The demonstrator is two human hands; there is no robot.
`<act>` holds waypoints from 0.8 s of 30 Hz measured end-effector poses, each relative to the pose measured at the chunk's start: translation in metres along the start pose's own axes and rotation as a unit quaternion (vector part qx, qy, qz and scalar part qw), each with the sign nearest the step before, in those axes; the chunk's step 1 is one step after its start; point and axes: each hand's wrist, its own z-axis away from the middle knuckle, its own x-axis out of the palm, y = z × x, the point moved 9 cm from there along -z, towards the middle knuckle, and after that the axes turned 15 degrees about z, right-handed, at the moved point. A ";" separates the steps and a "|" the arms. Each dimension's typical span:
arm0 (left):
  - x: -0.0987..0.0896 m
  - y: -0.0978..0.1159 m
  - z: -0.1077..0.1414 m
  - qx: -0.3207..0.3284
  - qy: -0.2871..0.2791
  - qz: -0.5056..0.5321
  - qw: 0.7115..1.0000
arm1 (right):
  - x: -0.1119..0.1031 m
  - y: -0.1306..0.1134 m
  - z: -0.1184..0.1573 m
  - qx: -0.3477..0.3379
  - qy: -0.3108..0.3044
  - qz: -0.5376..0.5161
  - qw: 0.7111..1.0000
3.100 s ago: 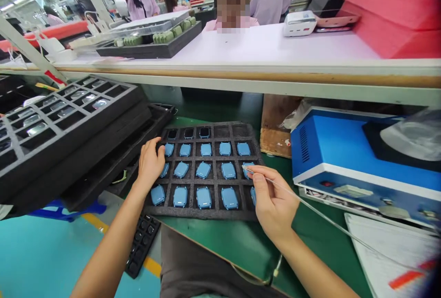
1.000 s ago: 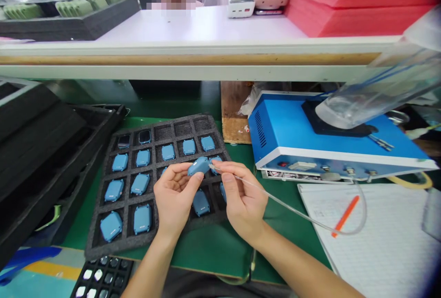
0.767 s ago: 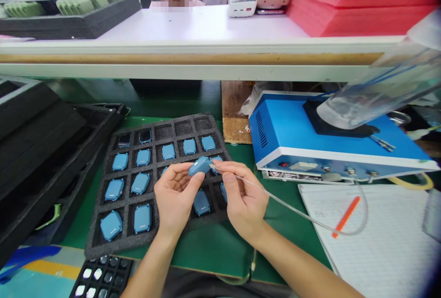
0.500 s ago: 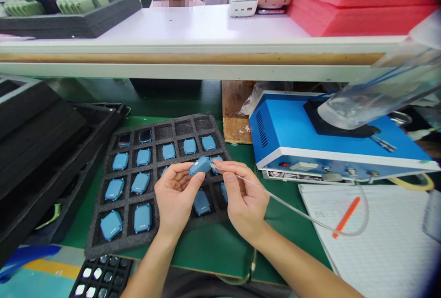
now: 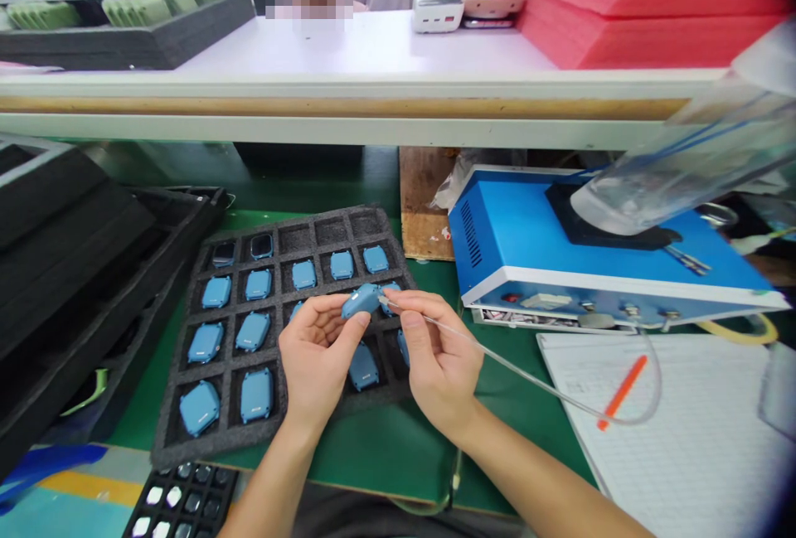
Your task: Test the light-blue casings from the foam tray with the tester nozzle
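Note:
Between the thumb and fingers of my left hand (image 5: 320, 347) is a blue watch case (image 5: 361, 300), tilted, above the foam tray. My right hand (image 5: 440, 354) pinches the end of a thin clear tube (image 5: 519, 370) against the case's right side; a small pale tip shows there. The tube curves right towards the front of the blue machine. Below both hands, the dark grey foam tray (image 5: 171, 438) carries several blue watch cases (image 5: 257, 395) in its compartments, and two pieces with dark screens (image 5: 262, 246) at the far left. My hands hide part of the tray.
At the right, a blue machine (image 5: 510, 231) bears a clear cylinder (image 5: 659, 181). An orange pen (image 5: 623, 391) lies on white paper (image 5: 696, 455). Black foam trays (image 5: 68, 273) are stacked at the left. A white shelf (image 5: 348, 57) spans the back, with a person beyond it.
Both hands keep their grip on the watch case and the tube at nearly the same spot. Only a very slight shift of the whole view shows.

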 end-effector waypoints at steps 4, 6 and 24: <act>-0.001 -0.001 -0.002 0.000 -0.002 0.001 1.000 | 0.000 -0.001 -0.002 -0.005 0.002 0.013 1.000; -0.001 -0.001 -0.003 0.005 0.000 -0.002 1.000 | 0.001 -0.003 -0.004 -0.011 0.004 0.015 1.000; -0.002 0.000 -0.010 0.019 0.015 0.001 1.000 | 0.000 -0.009 -0.014 -0.020 0.021 -0.008 1.000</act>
